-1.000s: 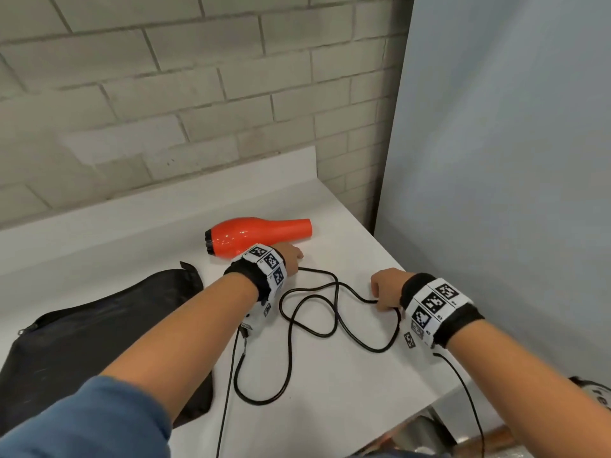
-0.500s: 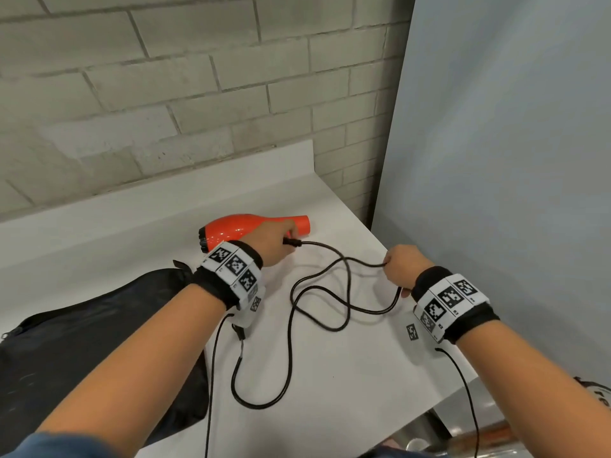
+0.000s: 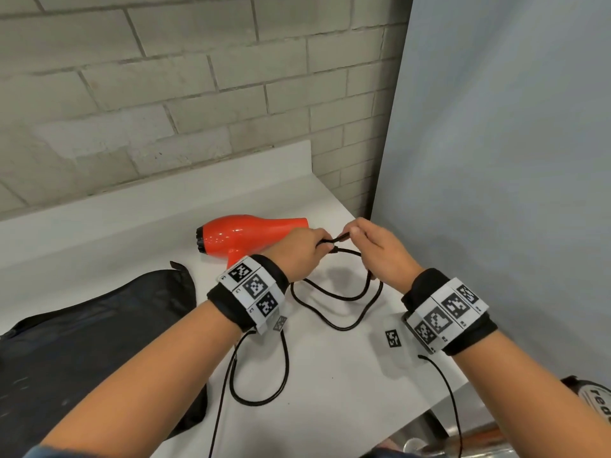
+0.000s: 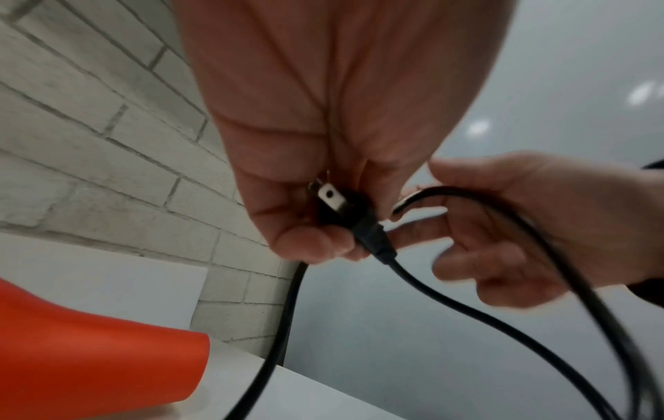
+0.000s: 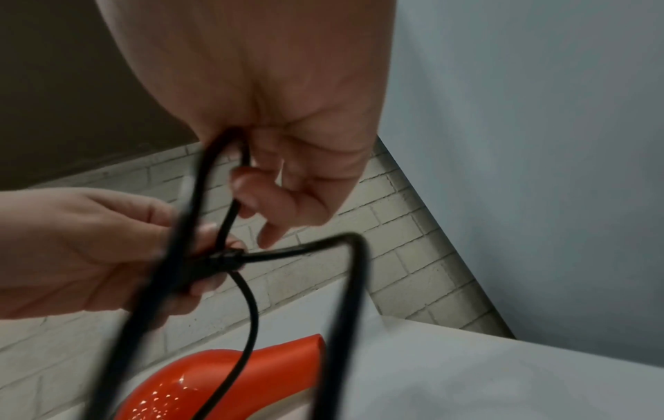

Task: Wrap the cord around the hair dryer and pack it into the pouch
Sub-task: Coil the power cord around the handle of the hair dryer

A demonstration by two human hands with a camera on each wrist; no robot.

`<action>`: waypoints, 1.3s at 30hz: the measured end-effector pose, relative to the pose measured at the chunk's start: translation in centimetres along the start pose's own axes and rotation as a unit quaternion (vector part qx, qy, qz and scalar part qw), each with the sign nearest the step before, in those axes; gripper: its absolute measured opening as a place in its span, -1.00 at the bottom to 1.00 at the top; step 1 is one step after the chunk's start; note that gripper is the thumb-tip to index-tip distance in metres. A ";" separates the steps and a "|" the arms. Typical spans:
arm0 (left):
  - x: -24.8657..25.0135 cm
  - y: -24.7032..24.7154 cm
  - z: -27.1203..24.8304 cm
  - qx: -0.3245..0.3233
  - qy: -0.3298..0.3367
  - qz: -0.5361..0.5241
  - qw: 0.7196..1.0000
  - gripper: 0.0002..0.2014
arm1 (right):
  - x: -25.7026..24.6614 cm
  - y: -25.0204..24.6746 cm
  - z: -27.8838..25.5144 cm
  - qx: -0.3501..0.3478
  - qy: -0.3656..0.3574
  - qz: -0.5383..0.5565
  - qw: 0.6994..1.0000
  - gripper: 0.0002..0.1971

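Observation:
The orange hair dryer [image 3: 244,233] lies on the white counter [image 3: 337,388], nozzle pointing right; it also shows as the hair dryer [image 4: 89,349] and the hair dryer [image 5: 230,380] in the wrist views. My left hand [image 3: 302,254] pinches the black plug [image 4: 345,211] just in front of the dryer. My right hand [image 3: 373,249] holds a loop of the black cord [image 3: 334,297] right beside it, fingers curled round the cord [image 5: 215,182]. The rest of the cord trails in loops on the counter. The black pouch [image 3: 82,345] lies flat at the left.
A brick wall [image 3: 165,94] backs the counter and a grey panel [image 3: 496,160] closes the right side. The counter's front edge runs at the lower right, with a metal object [image 3: 591,401] beyond it. Thin wires from my wristbands hang down.
My left hand lifted the plug end off the counter. My right hand brought its piece of cord up and left until both hands meet in front of the dryer's nozzle.

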State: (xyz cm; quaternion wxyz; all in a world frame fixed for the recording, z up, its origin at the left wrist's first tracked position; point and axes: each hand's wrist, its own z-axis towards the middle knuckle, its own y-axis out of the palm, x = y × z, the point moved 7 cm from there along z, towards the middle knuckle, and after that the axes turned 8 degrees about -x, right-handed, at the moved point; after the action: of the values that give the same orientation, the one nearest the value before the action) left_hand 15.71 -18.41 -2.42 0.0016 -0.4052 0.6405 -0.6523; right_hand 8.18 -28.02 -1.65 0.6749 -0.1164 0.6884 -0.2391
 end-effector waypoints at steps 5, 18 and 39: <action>-0.7 -1.8 -0.2 0.068 -0.005 -0.038 0.997 -0.72 | 2.7 0.4 0.0 -0.056 0.092 -0.002 0.994 -0.54; -5.9 -2.0 1.4 0.082 -0.189 0.034 0.978 -0.75 | 6.4 -4.5 -2.5 0.017 0.263 -0.213 0.941 -0.77; -1.4 -3.3 -5.0 0.077 0.005 -0.347 0.935 -0.71 | 2.4 3.0 2.2 -0.163 0.100 -0.044 0.981 -0.79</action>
State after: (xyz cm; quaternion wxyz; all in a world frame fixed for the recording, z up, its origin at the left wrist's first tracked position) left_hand 15.69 -12.94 0.40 -0.1970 -0.5979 0.4080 -0.6612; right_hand 10.69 -26.96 -5.20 0.5638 -0.2303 0.7761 -0.1635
